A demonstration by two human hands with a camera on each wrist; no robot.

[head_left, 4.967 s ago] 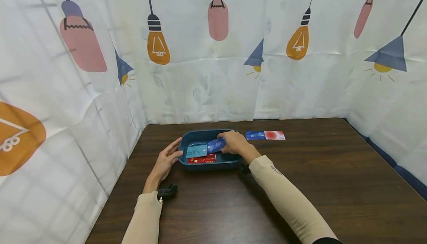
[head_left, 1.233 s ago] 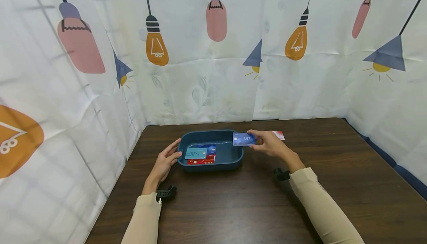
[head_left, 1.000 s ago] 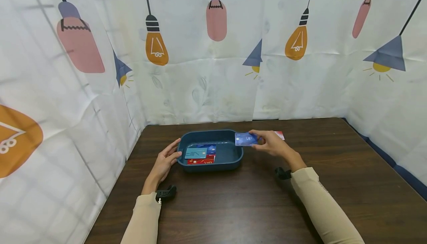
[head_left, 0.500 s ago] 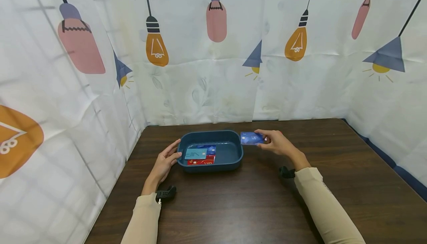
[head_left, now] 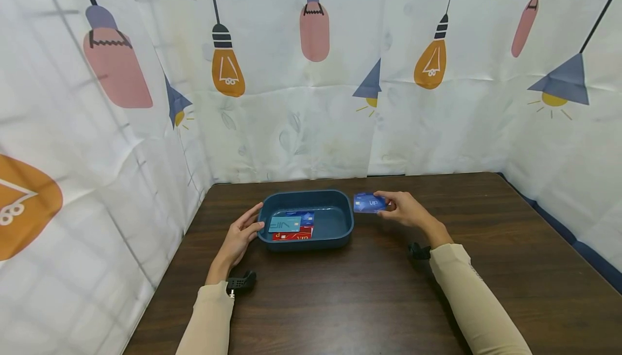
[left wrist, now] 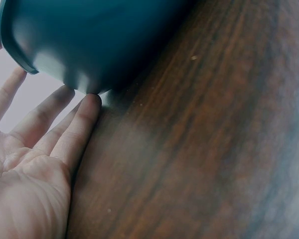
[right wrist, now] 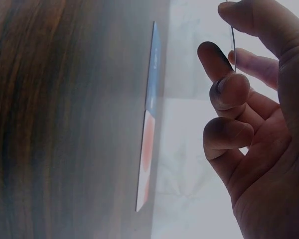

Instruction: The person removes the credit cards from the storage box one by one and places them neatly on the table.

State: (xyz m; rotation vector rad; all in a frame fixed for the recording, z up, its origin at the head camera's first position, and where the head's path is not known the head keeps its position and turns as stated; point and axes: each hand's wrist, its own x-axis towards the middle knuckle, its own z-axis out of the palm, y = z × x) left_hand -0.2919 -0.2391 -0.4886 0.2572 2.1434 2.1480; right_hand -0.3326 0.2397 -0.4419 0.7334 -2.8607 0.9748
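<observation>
My right hand (head_left: 408, 212) pinches a blue VIP card (head_left: 367, 203) between thumb and fingers, just right of a dark teal plastic bin (head_left: 311, 246). Seen edge-on in the right wrist view, the pinched card is a thin line. At the bin's left end, my left hand (head_left: 238, 241) touches the wall and rim with fairly straight fingers. Inside the bin's left half lie a light teal card (head_left: 284, 224), a blue card (head_left: 307, 217) partly covered by it, and a red card (head_left: 296, 234).
On the table (right wrist: 65, 124), the right wrist view shows a blue card (right wrist: 154, 69) and a red-and-white card (right wrist: 145, 162) end to end; head view hides them behind the right hand and its card. A patterned white curtain (head_left: 301, 128) stands behind.
Five seconds ago my right hand was in the bin at the blue card. It has since carried that card out rightward, past the rim. My left hand keeps its place.
</observation>
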